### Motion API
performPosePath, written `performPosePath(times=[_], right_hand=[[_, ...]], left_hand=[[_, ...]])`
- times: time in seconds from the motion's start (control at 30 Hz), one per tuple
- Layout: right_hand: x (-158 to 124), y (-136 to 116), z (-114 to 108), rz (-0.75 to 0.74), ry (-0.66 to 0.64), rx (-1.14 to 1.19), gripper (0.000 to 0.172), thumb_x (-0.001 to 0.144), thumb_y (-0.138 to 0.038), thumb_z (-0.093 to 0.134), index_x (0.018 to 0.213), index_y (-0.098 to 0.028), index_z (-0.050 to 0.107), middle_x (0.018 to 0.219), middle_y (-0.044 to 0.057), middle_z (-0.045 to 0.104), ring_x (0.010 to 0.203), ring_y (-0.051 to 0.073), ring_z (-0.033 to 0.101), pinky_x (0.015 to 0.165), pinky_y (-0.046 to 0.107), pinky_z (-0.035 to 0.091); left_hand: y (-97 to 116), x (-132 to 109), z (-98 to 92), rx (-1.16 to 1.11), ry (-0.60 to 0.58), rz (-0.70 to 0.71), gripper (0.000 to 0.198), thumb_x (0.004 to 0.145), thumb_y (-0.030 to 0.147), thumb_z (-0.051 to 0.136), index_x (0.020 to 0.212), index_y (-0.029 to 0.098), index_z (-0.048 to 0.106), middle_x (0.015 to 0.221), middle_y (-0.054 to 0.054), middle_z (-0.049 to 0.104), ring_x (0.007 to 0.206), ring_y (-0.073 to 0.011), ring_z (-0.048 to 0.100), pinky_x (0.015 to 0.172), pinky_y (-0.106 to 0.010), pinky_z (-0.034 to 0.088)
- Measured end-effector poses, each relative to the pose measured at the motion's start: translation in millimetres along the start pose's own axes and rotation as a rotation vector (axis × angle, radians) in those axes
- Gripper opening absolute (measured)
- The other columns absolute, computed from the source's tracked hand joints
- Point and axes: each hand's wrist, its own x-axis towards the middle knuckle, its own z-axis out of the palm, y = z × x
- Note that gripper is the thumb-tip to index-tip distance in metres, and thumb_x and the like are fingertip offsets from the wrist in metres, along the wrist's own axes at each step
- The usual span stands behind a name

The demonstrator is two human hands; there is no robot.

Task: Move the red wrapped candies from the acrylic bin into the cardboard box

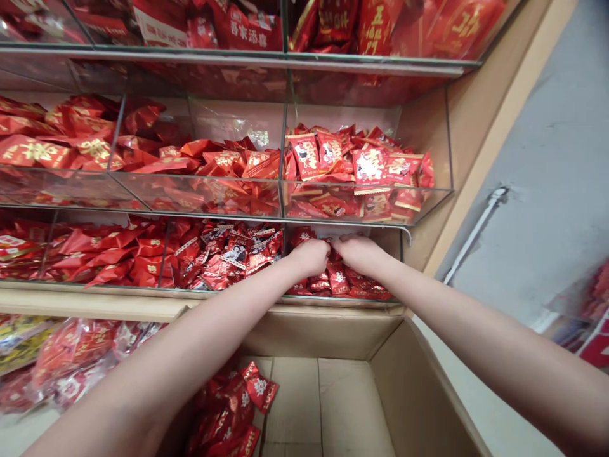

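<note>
My left hand (311, 257) and my right hand (359, 254) reach side by side into the right compartment of the lowest clear acrylic bin (342, 298). Both press down among small red candy packets (339, 279), and their fingertips are buried in the pile, so any grip is hidden. The hands nearly touch over a red packet (328, 251). Below my forearms stands an open cardboard box (328, 336), holding a heap of red packets (228, 406) on its left side.
Stacked acrylic bins (219, 184) of red packets fill the shelving ahead, with a wooden ledge (85, 303) under the lowest row. Bags of red and yellow goods (71, 362) lie at lower left. A grey wall with a white conduit (476, 231) stands at right.
</note>
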Motion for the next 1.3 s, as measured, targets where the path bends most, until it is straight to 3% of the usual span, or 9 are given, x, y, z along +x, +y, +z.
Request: performPosePath(times=[0.23, 0.5, 0.77, 0.97, 1.2, 1.3], right_hand=[[-2.2, 5.3, -0.9, -0.055, 0.013, -0.068, 0.025, 0.084, -0.017, 0.032, 0.099, -0.012, 0.051, 0.083, 0.014, 0.062, 0.077, 0.023, 0.059, 0.065, 0.032, 0.043], [3.3, 21.2, 6.3, -0.025, 0.024, 0.113, 0.021, 0.078, -0.011, 0.039, 0.092, -0.015, 0.054, 0.096, 0.01, 0.06, 0.086, 0.017, 0.056, 0.072, 0.023, 0.039], [7.1, 20.4, 2.3, 0.074, -0.054, 0.144, 0.028, 0.077, -0.031, 0.043, 0.097, -0.015, 0.055, 0.091, 0.01, 0.062, 0.08, 0.02, 0.057, 0.066, 0.025, 0.04], [9.7, 19.1, -1.5, 0.278, -0.068, 0.162, 0.03, 0.082, -0.027, 0.036, 0.095, -0.015, 0.059, 0.099, 0.013, 0.061, 0.088, 0.02, 0.056, 0.071, 0.026, 0.041], [8.5, 22.8, 3.5, 0.286, -0.093, 0.163, 0.031, 0.076, -0.021, 0.043, 0.103, -0.013, 0.056, 0.101, 0.014, 0.06, 0.089, 0.021, 0.056, 0.071, 0.026, 0.042], [6.0, 23.0, 7.0, 0.253, -0.06, 0.163, 0.036, 0.076, -0.02, 0.042, 0.11, -0.015, 0.051, 0.102, 0.013, 0.06, 0.09, 0.023, 0.056, 0.072, 0.028, 0.042]], left_hand=[[1.9, 0.3, -3.6, -0.006, 0.067, -0.034, 0.025, 0.075, 0.017, 0.046, 0.099, 0.014, 0.054, 0.088, -0.009, 0.064, 0.084, -0.0198, 0.059, 0.071, -0.026, 0.045], [-1.7, 12.0, -1.9, 0.007, 0.035, -0.08, 0.024, 0.08, 0.03, 0.048, 0.096, 0.015, 0.055, 0.094, -0.006, 0.059, 0.088, -0.0175, 0.055, 0.077, -0.034, 0.044], [4.0, 15.9, -8.0, 0.025, -0.025, -0.129, 0.025, 0.082, 0.03, 0.046, 0.101, 0.014, 0.052, 0.099, -0.006, 0.055, 0.087, -0.0158, 0.054, 0.074, -0.036, 0.046], [1.5, 18.3, -6.5, 0.039, -0.033, -0.164, 0.026, 0.082, 0.032, 0.045, 0.1, 0.015, 0.052, 0.099, -0.006, 0.055, 0.087, -0.0157, 0.054, 0.074, -0.035, 0.045], [-1.2, 10.9, -21.6, 0.072, -0.017, -0.178, 0.033, 0.072, 0.036, 0.056, 0.102, 0.022, 0.053, 0.1, -0.004, 0.058, 0.093, -0.0194, 0.054, 0.075, -0.026, 0.044], [-3.1, 9.0, -29.2, 0.101, -0.062, -0.197, 0.036, 0.075, 0.037, 0.053, 0.106, 0.019, 0.05, 0.103, -0.006, 0.056, 0.096, -0.0206, 0.052, 0.079, -0.031, 0.042]])
